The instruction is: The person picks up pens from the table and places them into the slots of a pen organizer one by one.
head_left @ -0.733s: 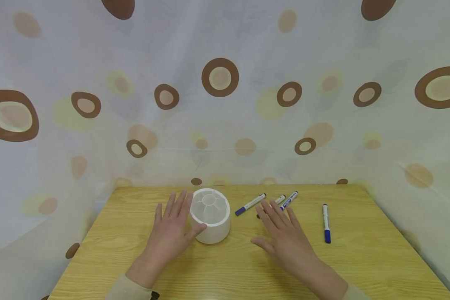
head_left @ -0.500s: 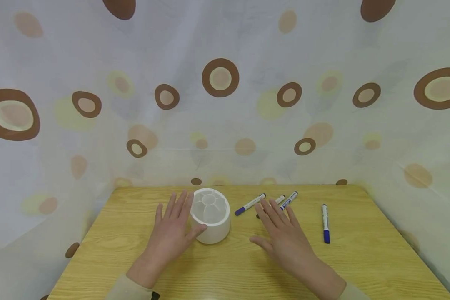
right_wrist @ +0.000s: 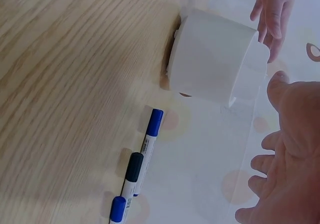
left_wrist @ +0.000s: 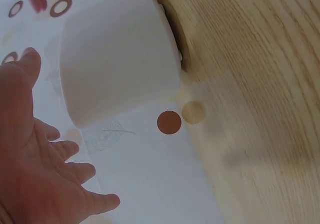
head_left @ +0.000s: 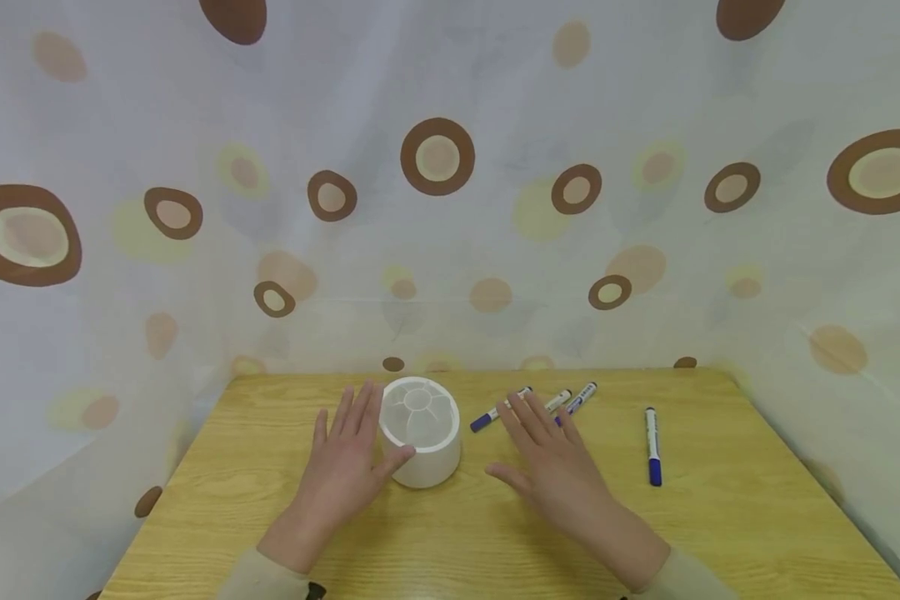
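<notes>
Nearest, both hands lie spread, fingers straight, gripping nothing. The left hand (head_left: 342, 467) rests on the pale grained wooden surface (head_left: 217, 483), thumb against the side of the round white plastic pen holder (head_left: 421, 442), which stands upright left of centre, its top split into petal-like compartments. The right hand (head_left: 551, 467) hovers just short of three white markers with blue or dark caps (head_left: 547, 403), hiding part of them. A fourth white blue-capped marker (head_left: 652, 445) lies apart, rightward. Behind hangs a pale curtain with brown rings (head_left: 437, 156).
</notes>
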### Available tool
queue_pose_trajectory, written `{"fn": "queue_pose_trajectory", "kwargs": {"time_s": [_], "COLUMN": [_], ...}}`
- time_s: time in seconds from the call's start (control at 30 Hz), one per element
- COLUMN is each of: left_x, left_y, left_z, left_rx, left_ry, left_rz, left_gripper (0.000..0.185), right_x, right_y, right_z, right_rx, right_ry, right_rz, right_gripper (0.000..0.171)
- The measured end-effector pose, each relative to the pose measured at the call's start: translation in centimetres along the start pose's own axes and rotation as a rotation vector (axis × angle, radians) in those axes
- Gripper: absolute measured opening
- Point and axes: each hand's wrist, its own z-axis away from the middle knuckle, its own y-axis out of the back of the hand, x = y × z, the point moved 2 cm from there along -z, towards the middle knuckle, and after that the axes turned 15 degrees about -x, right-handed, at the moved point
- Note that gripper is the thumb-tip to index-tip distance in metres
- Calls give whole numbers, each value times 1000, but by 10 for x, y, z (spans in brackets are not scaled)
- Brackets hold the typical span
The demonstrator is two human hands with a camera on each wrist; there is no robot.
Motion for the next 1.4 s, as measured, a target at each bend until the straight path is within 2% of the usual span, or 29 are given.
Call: {"fn": "queue_pose_trajectory", "kwargs": {"time_s": [0.23,0.53,0.67,0.87,1.07,1.4], "left_x": [-2,-4,-3,-4,-3,-3], "left_y": [-6,-14,-17,-23,-25,-25], "left_z": [-8,-13,-14,-14,-14,-18], "left_rx": [-15,41,66,78,94,61], "left_ry": [27,7,-3,18,12,48], "left_rz": [110,201,225,246,249,282], "left_gripper": [101,97,97,98,97,97], "right_x": [-3,-9,-9,-8,-12,-16], "right_y": [-9,-17,-21,-32,-36,-37], "right_z": [-17,-37,-42,-50,-57,-60], "right_rx": [-2,-99,-101,-87,-124,-154], "right_ry": [26,-3,10,58,46,59], "right_rz": [-17,-3,-44,-84,-90,-135], "right_gripper": [79,73,74,75,72,71]}}
